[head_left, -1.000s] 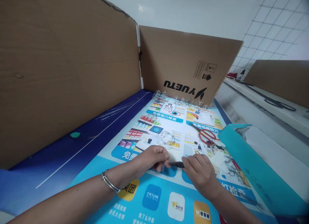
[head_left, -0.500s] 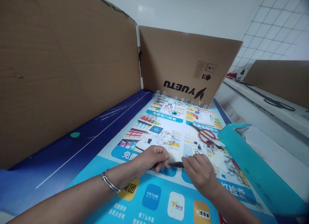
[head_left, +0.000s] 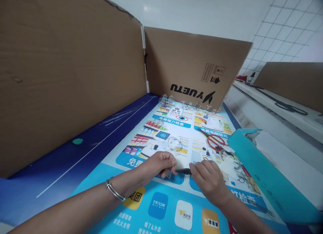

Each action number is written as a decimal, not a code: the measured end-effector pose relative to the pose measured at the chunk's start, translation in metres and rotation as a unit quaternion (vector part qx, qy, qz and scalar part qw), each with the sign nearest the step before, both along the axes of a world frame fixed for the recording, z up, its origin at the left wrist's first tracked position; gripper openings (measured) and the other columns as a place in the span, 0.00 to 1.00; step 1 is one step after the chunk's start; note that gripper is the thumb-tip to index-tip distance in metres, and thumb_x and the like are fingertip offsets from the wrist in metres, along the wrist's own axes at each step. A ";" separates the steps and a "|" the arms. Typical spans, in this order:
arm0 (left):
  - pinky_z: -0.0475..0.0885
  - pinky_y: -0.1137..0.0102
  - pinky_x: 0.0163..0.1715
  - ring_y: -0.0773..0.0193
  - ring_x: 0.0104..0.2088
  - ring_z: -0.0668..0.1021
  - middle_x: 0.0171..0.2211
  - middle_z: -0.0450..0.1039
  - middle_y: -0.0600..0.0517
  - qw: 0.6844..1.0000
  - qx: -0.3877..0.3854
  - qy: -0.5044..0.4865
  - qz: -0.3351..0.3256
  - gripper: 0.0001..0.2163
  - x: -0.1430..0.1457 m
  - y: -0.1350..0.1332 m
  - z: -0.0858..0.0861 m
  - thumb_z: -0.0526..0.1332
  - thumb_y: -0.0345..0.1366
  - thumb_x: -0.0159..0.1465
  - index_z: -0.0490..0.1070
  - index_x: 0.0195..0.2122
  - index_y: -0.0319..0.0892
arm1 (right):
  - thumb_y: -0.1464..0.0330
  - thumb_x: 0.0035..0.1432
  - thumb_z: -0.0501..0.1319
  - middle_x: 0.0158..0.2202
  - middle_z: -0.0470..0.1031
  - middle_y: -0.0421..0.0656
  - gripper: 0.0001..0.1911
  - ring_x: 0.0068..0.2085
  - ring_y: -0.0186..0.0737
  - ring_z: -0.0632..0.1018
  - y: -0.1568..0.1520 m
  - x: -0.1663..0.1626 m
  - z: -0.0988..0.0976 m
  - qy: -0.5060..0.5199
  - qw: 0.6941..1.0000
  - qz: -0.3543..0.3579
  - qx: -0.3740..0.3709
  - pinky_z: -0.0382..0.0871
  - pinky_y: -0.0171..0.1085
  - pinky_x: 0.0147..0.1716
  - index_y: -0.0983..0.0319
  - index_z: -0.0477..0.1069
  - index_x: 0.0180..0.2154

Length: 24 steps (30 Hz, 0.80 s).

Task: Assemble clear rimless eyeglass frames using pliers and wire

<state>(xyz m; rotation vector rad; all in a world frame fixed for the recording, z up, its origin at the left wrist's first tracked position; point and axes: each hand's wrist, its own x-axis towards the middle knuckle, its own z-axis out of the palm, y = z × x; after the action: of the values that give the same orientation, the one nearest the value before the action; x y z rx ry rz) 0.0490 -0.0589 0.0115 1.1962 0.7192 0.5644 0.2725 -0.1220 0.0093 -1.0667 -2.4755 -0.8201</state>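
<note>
My left hand (head_left: 159, 165) is closed in a pinch over a tiny piece that is too small to name, low over the printed poster (head_left: 161, 207). My right hand (head_left: 209, 181) is closed on a small black tool (head_left: 183, 171), whose tip points left and meets the left fingers. A metal bracelet (head_left: 114, 190) circles my left wrist. Both hands hover just above the poster's white and blue band.
Cardboard walls stand at the left (head_left: 65, 69) and back (head_left: 191, 65). Red-handled scissors (head_left: 214, 139) lie on the poster. Clear small parts (head_left: 186, 104) line the back wall, and more lie by a teal tray (head_left: 262, 176) at right. A white ledge with cables runs along the far right.
</note>
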 end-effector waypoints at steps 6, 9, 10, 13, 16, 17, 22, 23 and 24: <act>0.54 0.78 0.16 0.77 0.14 0.63 0.26 0.75 0.49 1.000 -0.005 0.002 -0.005 0.10 0.000 0.000 0.001 0.59 0.40 0.59 0.67 0.28 0.37 | 0.75 0.57 0.57 0.35 0.72 0.47 0.11 0.37 0.44 0.69 0.000 -0.002 0.003 -0.002 1.000 0.003 0.004 0.59 0.44 0.34 0.67 0.68 0.44; 0.54 0.78 0.16 0.76 0.14 0.63 0.26 0.75 0.50 1.000 -0.004 0.007 0.002 0.11 0.000 -0.001 0.001 0.59 0.41 0.58 0.67 0.28 0.37 | 0.74 0.58 0.56 0.34 0.72 0.47 0.10 0.36 0.43 0.69 -0.001 -0.002 0.004 -0.005 1.000 0.001 -0.001 0.59 0.43 0.34 0.66 0.68 0.43; 0.54 0.78 0.16 0.76 0.14 0.63 0.26 0.75 0.50 1.000 -0.003 0.009 0.003 0.11 0.000 -0.001 0.001 0.59 0.41 0.58 0.67 0.28 0.37 | 0.74 0.58 0.56 0.33 0.72 0.47 0.10 0.36 0.42 0.69 -0.001 -0.002 0.004 -0.006 1.000 0.000 -0.002 0.59 0.43 0.34 0.66 0.68 0.43; 0.54 0.78 0.16 0.76 0.14 0.63 0.25 0.74 0.50 1.000 0.003 0.011 0.003 0.12 0.001 -0.002 0.002 0.59 0.42 0.57 0.67 0.27 0.37 | 0.74 0.59 0.55 0.32 0.72 0.46 0.09 0.36 0.41 0.69 -0.002 -0.002 0.004 -0.005 1.000 -0.007 -0.006 0.58 0.42 0.33 0.65 0.68 0.42; 0.55 0.78 0.16 0.76 0.14 0.63 0.25 0.74 0.50 1.000 0.014 0.014 0.008 0.12 0.002 -0.003 0.003 0.59 0.42 0.57 0.67 0.27 0.37 | 0.73 0.59 0.54 0.31 0.71 0.46 0.09 0.35 0.41 0.68 -0.002 -0.002 0.003 -0.005 1.000 -0.012 -0.018 0.58 0.42 0.33 0.64 0.68 0.42; 0.55 0.78 0.16 0.76 0.14 0.63 0.25 0.74 0.50 1.000 0.018 0.017 0.010 0.12 0.002 -0.003 0.003 0.59 0.42 0.57 0.67 0.27 0.37 | 0.73 0.59 0.54 0.31 0.71 0.46 0.09 0.34 0.41 0.68 -0.002 -0.002 0.003 -0.003 1.000 -0.013 -0.022 0.58 0.42 0.32 0.64 0.68 0.41; 0.54 0.78 0.14 0.76 0.13 0.61 0.25 0.73 0.51 0.997 0.053 0.048 0.023 0.10 0.003 -0.004 0.005 0.57 0.40 0.58 0.67 0.27 0.38 | 0.72 0.59 0.54 0.28 0.68 0.45 0.08 0.32 0.40 0.67 0.000 -0.004 0.002 0.012 0.999 -0.010 -0.033 0.58 0.41 0.31 0.65 0.69 0.40; 0.54 0.78 0.14 0.76 0.13 0.61 0.25 0.73 0.52 0.996 0.066 0.059 0.028 0.09 0.003 -0.004 0.005 0.57 0.40 0.58 0.67 0.28 0.38 | 0.71 0.58 0.55 0.28 0.68 0.44 0.08 0.32 0.40 0.67 0.000 -0.005 0.002 0.013 0.999 -0.010 -0.038 0.58 0.41 0.31 0.65 0.69 0.40; 0.54 0.78 0.13 0.76 0.13 0.60 0.25 0.73 0.52 0.993 0.081 0.074 0.031 0.09 0.003 -0.004 0.006 0.57 0.39 0.58 0.67 0.28 0.38 | 0.71 0.58 0.55 0.28 0.68 0.44 0.07 0.32 0.40 0.67 0.000 -0.005 0.002 0.014 0.999 -0.011 -0.044 0.57 0.41 0.31 0.65 0.69 0.39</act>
<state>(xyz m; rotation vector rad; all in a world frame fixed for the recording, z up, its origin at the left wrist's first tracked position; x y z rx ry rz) 0.0521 -0.0632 0.0176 1.3811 0.8508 0.5996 0.2673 -0.1220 0.0110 -1.1292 -2.5009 -0.7042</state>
